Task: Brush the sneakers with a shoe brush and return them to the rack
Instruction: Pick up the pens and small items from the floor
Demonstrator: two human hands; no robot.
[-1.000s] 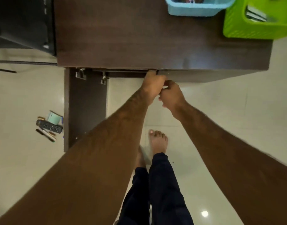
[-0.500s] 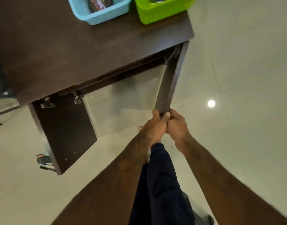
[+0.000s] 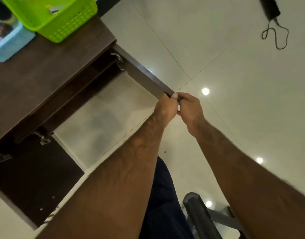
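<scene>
A dark brown wooden cabinet [image 3: 44, 80] fills the upper left, seen from above. Its right door [image 3: 144, 76] stands swung out, edge-on to me. My left hand [image 3: 165, 109] and my right hand [image 3: 191, 109] are both closed on the free corner of that door, touching each other. The left door [image 3: 32, 178] also hangs open at the lower left. No sneakers and no shoe brush show in this view; the cabinet's inside is hidden under its top.
A green basket [image 3: 62, 23] and a light blue basket [image 3: 10, 45] sit on the cabinet top. A black device with a looped cable [image 3: 272, 23] lies on the glossy tiled floor at the upper right. A dark grey frame [image 3: 203, 218] stands by my leg.
The right door has swung from shut to wide open, with both hands riding on its edge. The view has turned and tilted to the right.
</scene>
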